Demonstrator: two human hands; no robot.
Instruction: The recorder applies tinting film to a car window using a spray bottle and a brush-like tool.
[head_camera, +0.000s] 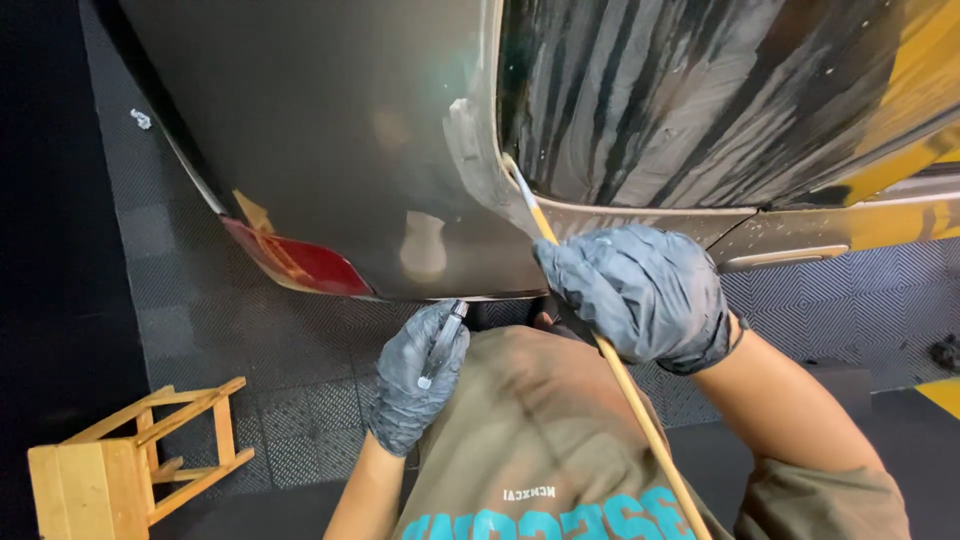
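Observation:
My right hand (640, 290), in a dark grey glove, grips a long wooden-handled brush (625, 385). Its tip touches the seam where the grey car body panel (330, 130) meets the dark rear window (700, 100), which is streaked with a wet film. My left hand (415, 375), also gloved, hangs lower and holds a small slim pen-like tool (442, 345) near the car's lower edge. Neither hand touches the other.
A red tail light (295, 260) sits at the panel's lower left. A small wooden stool (130, 455) stands on the grey tiled floor (300, 390) at bottom left. A crumpled white scrap (141, 119) lies far left. Yellow floor marking (945, 392) shows at right.

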